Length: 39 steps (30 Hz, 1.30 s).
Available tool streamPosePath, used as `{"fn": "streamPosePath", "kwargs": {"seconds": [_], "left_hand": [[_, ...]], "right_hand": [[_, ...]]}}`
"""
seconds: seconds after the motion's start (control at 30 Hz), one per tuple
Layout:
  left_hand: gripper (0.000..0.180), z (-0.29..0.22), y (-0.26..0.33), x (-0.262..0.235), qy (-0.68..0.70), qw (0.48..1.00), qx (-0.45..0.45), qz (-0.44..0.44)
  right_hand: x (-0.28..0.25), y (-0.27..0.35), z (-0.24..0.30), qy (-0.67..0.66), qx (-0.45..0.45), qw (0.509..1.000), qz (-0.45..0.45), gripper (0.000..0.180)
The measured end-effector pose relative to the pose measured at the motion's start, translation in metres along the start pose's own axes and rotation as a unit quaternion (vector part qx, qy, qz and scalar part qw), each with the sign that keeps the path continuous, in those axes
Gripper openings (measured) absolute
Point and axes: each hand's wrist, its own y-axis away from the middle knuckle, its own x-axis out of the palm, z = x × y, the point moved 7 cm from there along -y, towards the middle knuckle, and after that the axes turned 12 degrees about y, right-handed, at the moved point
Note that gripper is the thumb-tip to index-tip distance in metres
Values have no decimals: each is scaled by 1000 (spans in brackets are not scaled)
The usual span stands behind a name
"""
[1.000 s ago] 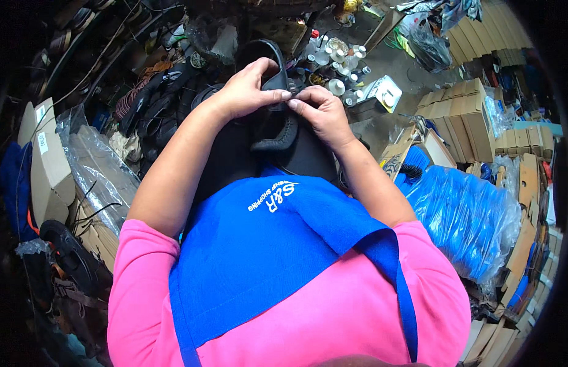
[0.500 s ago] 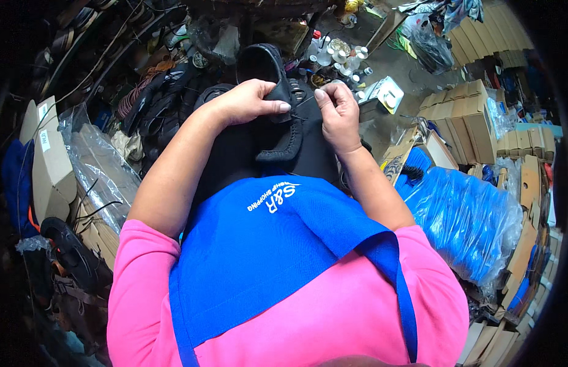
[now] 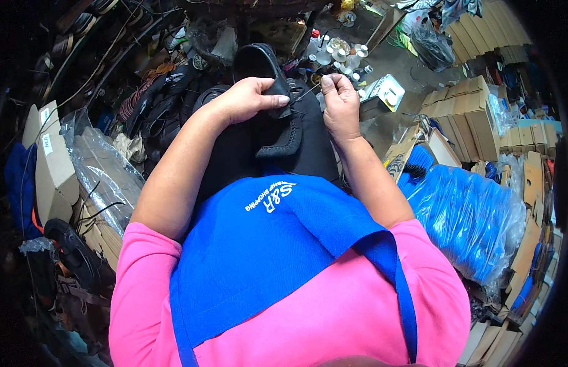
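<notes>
A black shoe (image 3: 279,68), with its dark opening facing up, rests over my lap in front of the blue apron (image 3: 235,244). My left hand (image 3: 250,103) grips its side, thumb on the near face and the other fingers mostly hidden. Below the thumb hangs a curved black flap (image 3: 283,148) with stitching along its edge. To the right, my right hand (image 3: 341,113) is closed in a pinch, apart from the shoe. A thin thread (image 3: 308,92) stretches between the shoe and those fingertips. Whether a needle is there too is too small to tell.
Several small bottles (image 3: 339,54) stand on the floor ahead. A white-topped box (image 3: 389,93) sits right of my right hand. Cardboard boxes (image 3: 464,116) and a blue plastic-wrapped bundle (image 3: 461,214) lie to the right. Dark shoes (image 3: 164,101) and a cardboard box (image 3: 54,162) are at left.
My right hand's fingertips have moved up slightly, and the thread now shows as a straighter line. My left hand and the shoe have hardly moved.
</notes>
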Motion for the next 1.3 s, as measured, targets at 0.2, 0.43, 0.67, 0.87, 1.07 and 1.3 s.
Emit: {"fn": "streamPosePath", "kwargs": {"seconds": [0.2, 0.43, 0.67, 0.87, 1.07, 1.3], "left_hand": [[27, 4, 12, 1, -30, 999, -19, 30], [26, 3, 15, 0, 13, 1000, -9, 15], [40, -32, 22, 7, -399, 914, 10, -71], [35, -2, 13, -1, -144, 987, 40, -62], [23, 2, 15, -5, -89, 994, 41, -47], [27, 10, 14, -13, -188, 976, 53, -97]], "right_hand": [[-28, -18, -11, -125, 49, 988, -77, 18], [-28, 14, -11, 42, 138, 971, 190, 45], [3, 39, -9, -20, 203, 949, 241, 42], [21, 34, 2, -15, 191, 958, 213, 30], [30, 33, 19, -122, 141, 956, 225, 22], [40, 34, 16, -2, 37, 968, 248, 15]]}}
